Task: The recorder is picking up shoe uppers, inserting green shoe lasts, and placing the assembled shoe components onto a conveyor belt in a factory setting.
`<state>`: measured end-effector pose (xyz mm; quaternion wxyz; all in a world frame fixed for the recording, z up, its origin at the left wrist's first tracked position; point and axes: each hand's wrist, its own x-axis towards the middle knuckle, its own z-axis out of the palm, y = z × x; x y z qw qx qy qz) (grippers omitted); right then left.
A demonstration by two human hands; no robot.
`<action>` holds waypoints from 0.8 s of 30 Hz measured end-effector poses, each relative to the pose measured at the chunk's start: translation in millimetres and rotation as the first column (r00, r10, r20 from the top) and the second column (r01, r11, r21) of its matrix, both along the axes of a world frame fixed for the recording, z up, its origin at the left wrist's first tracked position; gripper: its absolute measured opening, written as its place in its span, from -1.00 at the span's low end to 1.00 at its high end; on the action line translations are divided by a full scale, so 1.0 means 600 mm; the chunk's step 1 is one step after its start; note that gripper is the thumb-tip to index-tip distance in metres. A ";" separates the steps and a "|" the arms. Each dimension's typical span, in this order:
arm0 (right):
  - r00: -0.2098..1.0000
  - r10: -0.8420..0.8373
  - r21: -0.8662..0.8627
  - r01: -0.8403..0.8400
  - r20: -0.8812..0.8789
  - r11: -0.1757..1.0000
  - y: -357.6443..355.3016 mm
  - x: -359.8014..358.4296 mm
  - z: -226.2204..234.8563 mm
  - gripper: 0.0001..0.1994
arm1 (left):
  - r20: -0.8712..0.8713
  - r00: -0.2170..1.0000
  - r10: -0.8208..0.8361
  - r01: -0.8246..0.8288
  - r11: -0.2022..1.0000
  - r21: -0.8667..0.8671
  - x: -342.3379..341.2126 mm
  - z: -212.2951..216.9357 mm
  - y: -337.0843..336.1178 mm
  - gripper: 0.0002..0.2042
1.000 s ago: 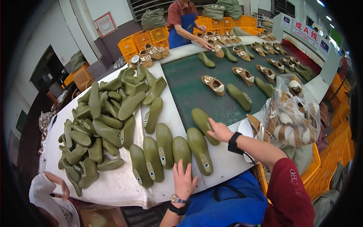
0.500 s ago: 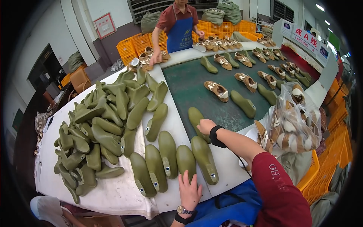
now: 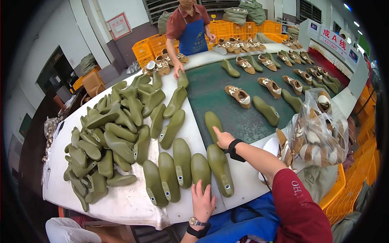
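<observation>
Five olive-green shoe lasts stand in a row at the near edge of the table. On the near end of one shoe last point(image 3: 200, 166) rests my left hand point(image 3: 202, 200), fingers spread. My right hand point(image 3: 225, 139) is at the near end of another shoe last point(image 3: 211, 121) on the dark green belt point(image 3: 202, 97). Its index finger is stretched along that last and the other fingers are curled, with no grip visible. Close by, the rightmost last of the row point(image 3: 220, 170) lies under my right forearm's left side.
A big heap of shoe lasts point(image 3: 117, 137) covers the left table. Brown-and-white shoes point(image 3: 238, 96) and lasts stand in rows on the belt. At right is a clear bag of shoes point(image 3: 318, 133) beside orange crates point(image 3: 338, 186). Across the table, a co-worker's hand point(image 3: 178, 69) touches a last.
My right hand has loosened from the last on the belt, its index finger now extended. My left hand stays put. The co-worker's hand has moved from the shoes to a last. The view has shifted slightly.
</observation>
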<state>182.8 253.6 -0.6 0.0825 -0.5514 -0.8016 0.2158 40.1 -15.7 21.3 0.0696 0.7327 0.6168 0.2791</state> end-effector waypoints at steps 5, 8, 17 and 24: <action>0.988 0.156 -0.026 -0.155 0.018 0.988 -0.064 0.057 0.104 -0.36 | -0.015 1.000 0.002 -0.002 1.000 0.003 0.003 -0.006 -0.001 -0.53; 0.926 0.343 0.056 -0.338 -0.156 0.939 -0.124 0.101 0.156 -0.46 | -0.025 1.000 0.004 -0.004 1.000 0.014 0.001 -0.007 0.001 -0.52; 0.917 0.182 -0.049 -0.213 -0.354 0.976 -0.299 0.292 0.257 -0.64 | -0.084 0.996 -0.030 0.027 0.999 -0.032 -0.002 -0.008 0.012 -0.50; 0.947 -0.229 0.292 0.290 -0.225 0.911 -0.372 0.403 0.136 -0.64 | -0.170 0.984 -0.050 0.044 0.998 -0.038 0.026 0.072 0.037 -0.49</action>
